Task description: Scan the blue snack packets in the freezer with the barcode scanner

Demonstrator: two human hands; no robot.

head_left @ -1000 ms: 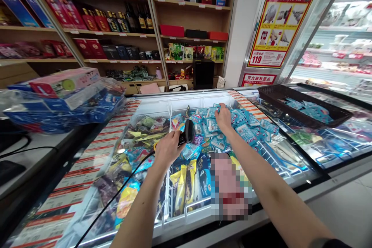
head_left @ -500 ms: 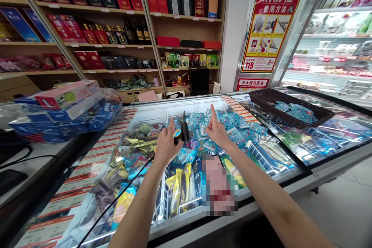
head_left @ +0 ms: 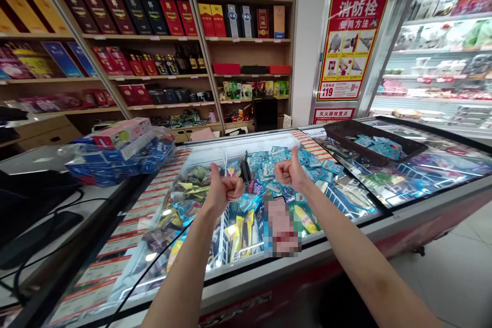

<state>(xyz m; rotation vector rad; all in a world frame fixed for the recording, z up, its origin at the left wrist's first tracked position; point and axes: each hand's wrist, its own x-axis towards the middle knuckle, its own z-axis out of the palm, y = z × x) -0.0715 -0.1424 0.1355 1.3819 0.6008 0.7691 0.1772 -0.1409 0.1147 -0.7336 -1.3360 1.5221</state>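
My left hand (head_left: 224, 188) is raised over the glass-topped freezer (head_left: 300, 271), its fingers curled into a fist and the thumb pointing up. My right hand (head_left: 291, 171) makes the same thumbs-up shape, knuckles turned toward the left one. I see nothing held in either fist. Just beyond the left fist stands a black handheld device (head_left: 245, 168), partly hidden by it; a black cable (head_left: 154, 271) runs under my left forearm. Small blue packets (head_left: 269, 166) are spread about behind and between the hands. A pixelated flat pink object (head_left: 282, 225) lies nearer me.
Stacked blue packages with a pink box (head_left: 125, 133) sit on the left counter. A dark tray (head_left: 334, 133) holding more blue packets rests on the right freezer section. Yellow-wrapped ice creams (head_left: 240, 233) show through the glass. Shelves of boxes (head_left: 132, 13) line the back wall.
Both hands went from pointing with extended fingers to fists with thumbs up. The camera view has tilted up and turned slightly left, so the shelves sit lower and farther right.
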